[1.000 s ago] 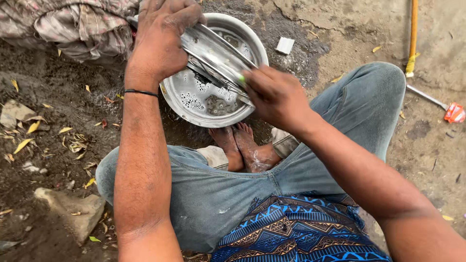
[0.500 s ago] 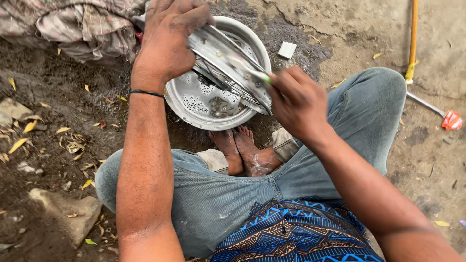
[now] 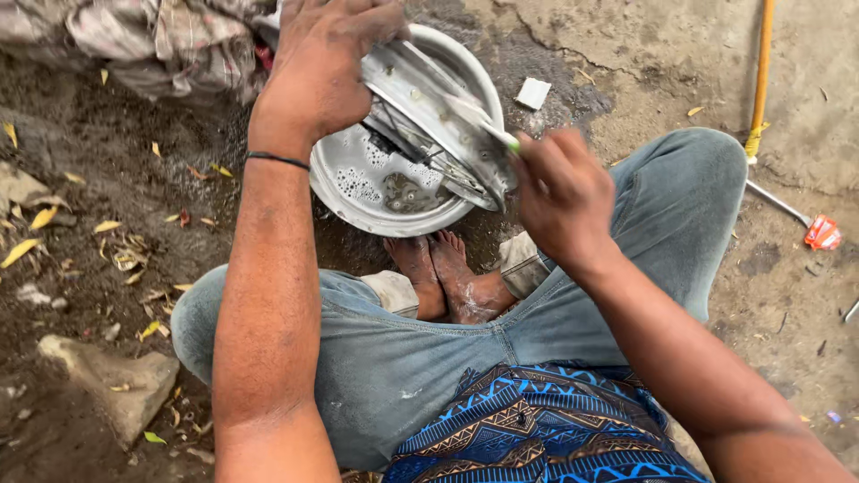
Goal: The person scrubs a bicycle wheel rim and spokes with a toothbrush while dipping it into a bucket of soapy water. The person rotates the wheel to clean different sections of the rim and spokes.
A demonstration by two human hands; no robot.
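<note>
Head view, looking straight down past both knees. Left hand (image 3: 322, 76) clamped from above over the far edge of a grey metal part (image 3: 438, 116), fingers curled tight round it, holding it tilted above a round metal basin (image 3: 353, 192). Right hand (image 3: 559, 192) closed in a loose fist round a small brush (image 3: 488, 125), pale handle and green end showing just past the knuckles, bristle end lying on the right side of the metal part. Basin on wet ground just beyond a pair of bare feet (image 3: 447, 282), patches of white suds and small fittings inside it. Thin black band (image 3: 277, 159) on the left wrist. Heap of cloth (image 3: 134, 36) far left, small white block (image 3: 534, 92) on the ground to the right of the basin, yellow hose (image 3: 761, 80) far right, grey stone (image 3: 112, 380) near left.

Progress, as a judgement: scrubbing well under way, with suds already in the basin and the part wet and mostly bright; dark wires and crevices underneath seemingly not yet reached, and no rinsing evident.

Against the earlier frames: right hand drawn further right and slightly nearer along the part, more of the brush exposed; left hand on the same edge, shifted a little farther up; basin and feet unmoved.
</note>
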